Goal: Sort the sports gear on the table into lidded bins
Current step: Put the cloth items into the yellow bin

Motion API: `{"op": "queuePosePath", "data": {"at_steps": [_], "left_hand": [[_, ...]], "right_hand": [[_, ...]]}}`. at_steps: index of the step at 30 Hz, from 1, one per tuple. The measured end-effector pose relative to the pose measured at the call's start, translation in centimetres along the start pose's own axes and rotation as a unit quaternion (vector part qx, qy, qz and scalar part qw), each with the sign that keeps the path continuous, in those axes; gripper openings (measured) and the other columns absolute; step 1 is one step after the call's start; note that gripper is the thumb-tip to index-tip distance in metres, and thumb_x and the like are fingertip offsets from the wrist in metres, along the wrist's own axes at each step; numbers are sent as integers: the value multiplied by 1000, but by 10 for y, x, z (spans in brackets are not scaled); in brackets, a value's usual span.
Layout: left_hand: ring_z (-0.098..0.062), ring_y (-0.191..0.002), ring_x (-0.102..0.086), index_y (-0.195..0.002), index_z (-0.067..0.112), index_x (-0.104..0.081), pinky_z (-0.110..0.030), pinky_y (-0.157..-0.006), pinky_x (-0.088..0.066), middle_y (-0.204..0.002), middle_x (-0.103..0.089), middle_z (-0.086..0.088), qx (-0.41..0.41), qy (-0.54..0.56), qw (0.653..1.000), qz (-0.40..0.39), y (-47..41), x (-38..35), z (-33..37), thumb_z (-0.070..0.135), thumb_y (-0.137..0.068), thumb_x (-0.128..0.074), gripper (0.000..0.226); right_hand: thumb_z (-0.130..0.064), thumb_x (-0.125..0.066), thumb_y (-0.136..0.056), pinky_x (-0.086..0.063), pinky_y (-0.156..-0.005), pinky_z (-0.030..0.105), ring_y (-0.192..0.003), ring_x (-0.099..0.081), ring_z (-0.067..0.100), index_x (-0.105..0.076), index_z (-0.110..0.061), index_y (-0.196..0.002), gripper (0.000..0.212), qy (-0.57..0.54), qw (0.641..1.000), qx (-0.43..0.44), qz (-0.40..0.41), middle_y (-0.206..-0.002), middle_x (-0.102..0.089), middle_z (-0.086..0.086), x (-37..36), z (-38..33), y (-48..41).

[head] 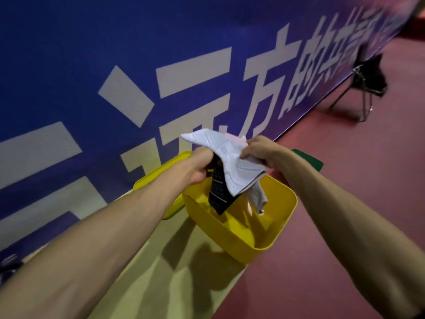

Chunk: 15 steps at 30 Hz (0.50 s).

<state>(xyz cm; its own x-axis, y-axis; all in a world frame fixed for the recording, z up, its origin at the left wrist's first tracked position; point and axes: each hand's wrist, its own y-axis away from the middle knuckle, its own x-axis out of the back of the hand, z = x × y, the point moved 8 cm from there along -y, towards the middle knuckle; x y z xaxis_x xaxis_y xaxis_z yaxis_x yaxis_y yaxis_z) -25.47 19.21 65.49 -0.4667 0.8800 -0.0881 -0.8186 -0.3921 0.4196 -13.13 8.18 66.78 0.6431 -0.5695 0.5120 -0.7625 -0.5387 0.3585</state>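
Sorting step, deposit phase. The left hand (200,164) had its grip around a dark sock (219,194), and the right hand (259,149) pinched the white socks (232,162), all above the open yellow bin (230,236) at the worktop (161,272) end. The next move probably called for lowering, releasing, then fitting the lid (158,173) that lay beside the bin.

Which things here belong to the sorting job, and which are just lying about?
Job: left hand, right hand, white sock, black sock, grey sock, yellow bin, yellow lid, table, likely green lid.
Lying about: chair, banner.
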Motion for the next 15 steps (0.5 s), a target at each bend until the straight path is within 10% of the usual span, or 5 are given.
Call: {"op": "queuePosePath", "data": {"at_steps": [6, 15], "left_hand": [[-27, -96, -61, -97, 13, -55, -41, -84, -45, -96, -61, -7, 85, 30, 994, 59, -3, 27, -58, 9, -97, -38, 18], [-28, -104, -62, -129, 4, -53, -34, -85, -51, -125, -59, -14, 32, 36, 994, 101, 16, 92, -43, 15, -99, -47, 33]], "right_hand": [[-2, -57, -86, -48, -62, 33, -67, -53, 23, -61, -3, -99, 14, 3, 990, -115, -84, -86, -53, 14, -65, 88, -13], [-17, -55, -96, -53, -79, 36, -94, -64, 27, -62, -2, -118, 28, -20, 995, 3, -97, -115, -64, 15, -116, -1, -18]]}}
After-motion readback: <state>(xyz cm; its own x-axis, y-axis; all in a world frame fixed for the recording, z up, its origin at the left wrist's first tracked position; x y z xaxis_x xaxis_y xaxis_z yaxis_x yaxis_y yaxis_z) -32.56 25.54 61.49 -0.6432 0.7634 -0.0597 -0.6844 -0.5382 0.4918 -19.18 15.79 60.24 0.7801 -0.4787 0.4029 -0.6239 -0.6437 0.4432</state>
